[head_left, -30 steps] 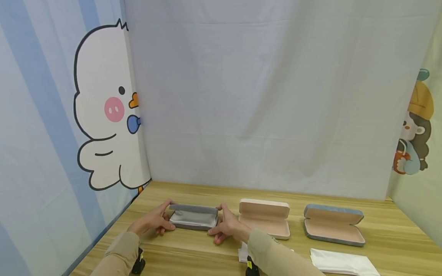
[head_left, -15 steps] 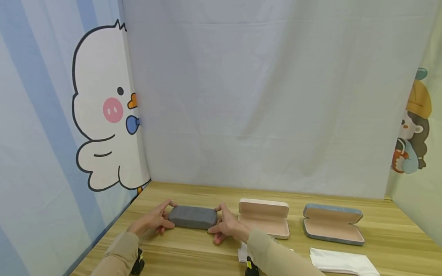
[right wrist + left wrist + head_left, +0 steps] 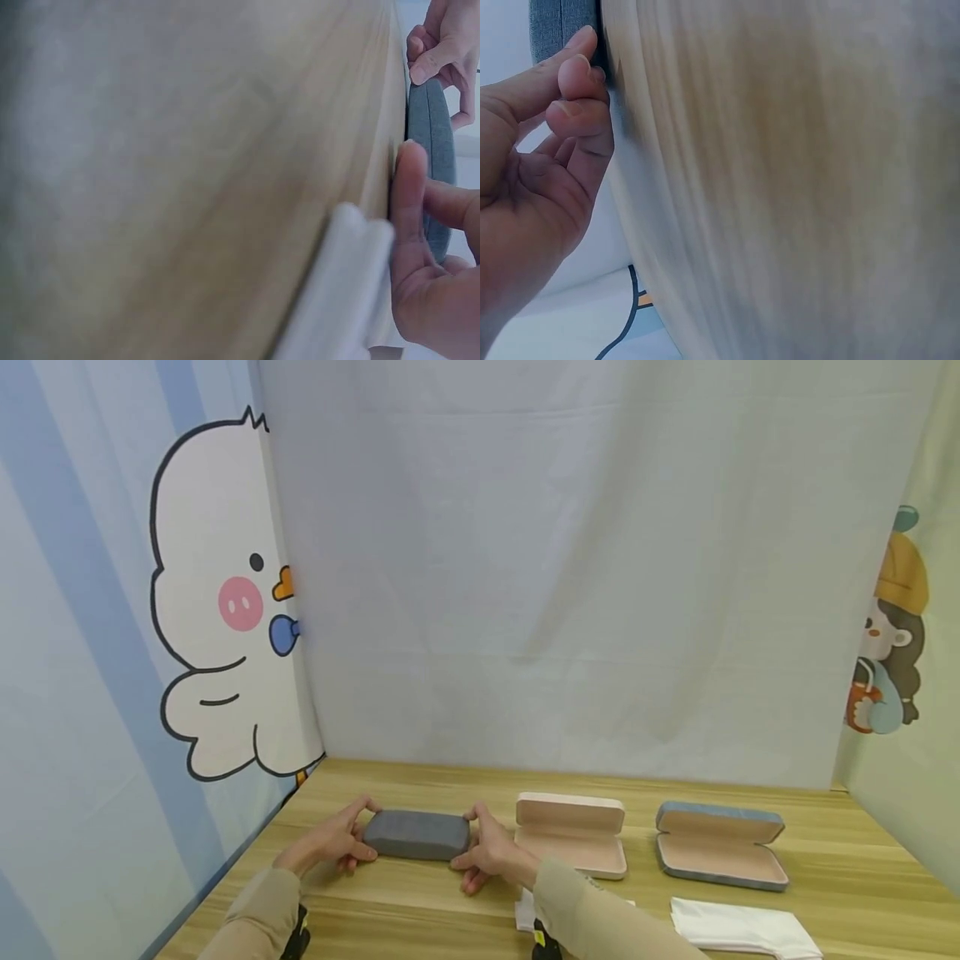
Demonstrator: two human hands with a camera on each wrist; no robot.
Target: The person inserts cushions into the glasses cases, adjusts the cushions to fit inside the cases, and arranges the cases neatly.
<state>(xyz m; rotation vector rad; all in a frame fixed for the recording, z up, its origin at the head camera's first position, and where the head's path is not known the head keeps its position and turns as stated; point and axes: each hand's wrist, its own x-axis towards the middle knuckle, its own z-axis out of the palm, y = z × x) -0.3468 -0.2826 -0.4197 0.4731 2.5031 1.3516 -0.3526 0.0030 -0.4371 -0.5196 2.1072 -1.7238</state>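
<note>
A grey glasses case (image 3: 417, 835) lies closed on the wooden table, its lid down over the pale cloth seen inside earlier. At its left end my left hand (image 3: 341, 839) holds it between thumb and index finger. The opposite end is held the same way by my right hand (image 3: 491, 847). The left wrist view catches just a corner of the case (image 3: 551, 30), with the thumb against it and the other fingers curled. In the right wrist view both hands frame the seamed side of the case (image 3: 431, 127).
To the right stand an open cream glasses case (image 3: 570, 814) and an open blue one (image 3: 720, 847), both with pinkish linings. A folded white cloth (image 3: 742, 927) lies before the blue case. Another white cloth (image 3: 525, 912) is partly covered by my right sleeve.
The grey case's lid has come down, hiding the cloth inside. Both hands have stayed at its ends. The head view has shifted slightly.
</note>
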